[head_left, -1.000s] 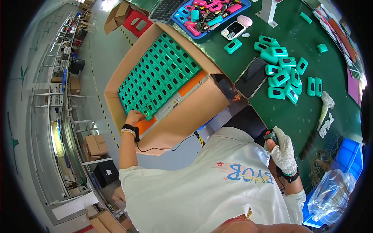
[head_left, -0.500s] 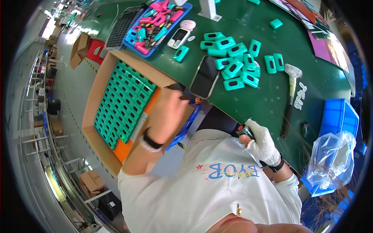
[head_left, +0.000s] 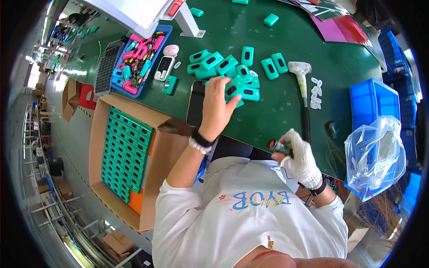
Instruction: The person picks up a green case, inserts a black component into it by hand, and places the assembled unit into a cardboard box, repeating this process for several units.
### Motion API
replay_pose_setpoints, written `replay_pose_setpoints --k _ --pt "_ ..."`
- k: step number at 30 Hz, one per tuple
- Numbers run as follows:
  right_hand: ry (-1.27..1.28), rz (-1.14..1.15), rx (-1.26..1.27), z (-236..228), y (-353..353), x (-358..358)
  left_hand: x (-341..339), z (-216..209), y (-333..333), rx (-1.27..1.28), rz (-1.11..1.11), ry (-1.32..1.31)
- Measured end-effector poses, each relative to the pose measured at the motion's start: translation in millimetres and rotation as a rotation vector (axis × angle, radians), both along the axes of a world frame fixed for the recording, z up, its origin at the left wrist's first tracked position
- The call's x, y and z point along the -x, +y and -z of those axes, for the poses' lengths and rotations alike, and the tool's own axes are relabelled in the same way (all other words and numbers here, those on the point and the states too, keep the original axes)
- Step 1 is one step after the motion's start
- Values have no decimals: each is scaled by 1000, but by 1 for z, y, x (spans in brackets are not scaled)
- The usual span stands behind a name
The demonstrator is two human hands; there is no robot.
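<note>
My bare left hand (head_left: 220, 103) is over a loose pile of small teal cases with dark oval windows. Its thumb and fingers are spread around one teal case (head_left: 233, 87) and seem to touch it; a firm grip does not show. Some of the pile is hidden under the hand. In a white glove, my right hand (head_left: 298, 158) is wrapped round a short dark cylinder with a red end (head_left: 278, 146), above the table's near edge. Left of my left arm, a cardboard box (head_left: 167, 147) holds tight rows of the same teal cases (head_left: 125, 154).
A black phone (head_left: 195, 105) lies by my left hand. Farther left are a blue tray (head_left: 166, 33) of pink and teal parts and a white gadget (head_left: 165, 68). A hammer (head_left: 304, 85), small white pieces (head_left: 316, 94) and a bag-lined blue bin (head_left: 375, 96) are at right.
My left hand has moved from above the cardboard box to the teal pile. My right hand still holds the cylinder. The whole view has shifted, and a white stand shows more at the top.
</note>
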State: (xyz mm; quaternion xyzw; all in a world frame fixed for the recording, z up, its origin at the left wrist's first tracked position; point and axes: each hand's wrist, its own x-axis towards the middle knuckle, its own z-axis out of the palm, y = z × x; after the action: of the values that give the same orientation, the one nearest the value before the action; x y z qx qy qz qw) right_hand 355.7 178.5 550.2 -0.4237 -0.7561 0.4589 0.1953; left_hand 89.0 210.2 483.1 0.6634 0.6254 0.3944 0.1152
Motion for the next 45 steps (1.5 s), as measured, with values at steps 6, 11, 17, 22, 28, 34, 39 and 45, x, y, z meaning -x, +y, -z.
replay_pose_setpoints --k 6,11,17,22,28,34,39,45 --pt "81 -19 -274 -24 22 25 -21 -1 -81 56 242 -532" --pt "-116 -265 -151 -36 24 38 -4 -9 -107 -34 405 -265" --pt "-396 -534 41 -41 18 37 -1 -28 -137 97 499 -174" --pt "-332 -614 167 -41 8 37 -6 -34 -146 58 579 -126" --pt "-112 -502 285 -10 0 41 -12 -21 -151 106 463 -228" --pt "71 -456 528 12 11 42 -3 -40 -143 369 382 -429" --pt "114 -523 352 13 5 53 -4 -41 -148 336 271 -752" --pt "172 -498 342 19 -10 65 -3 -45 -154 196 251 -636"
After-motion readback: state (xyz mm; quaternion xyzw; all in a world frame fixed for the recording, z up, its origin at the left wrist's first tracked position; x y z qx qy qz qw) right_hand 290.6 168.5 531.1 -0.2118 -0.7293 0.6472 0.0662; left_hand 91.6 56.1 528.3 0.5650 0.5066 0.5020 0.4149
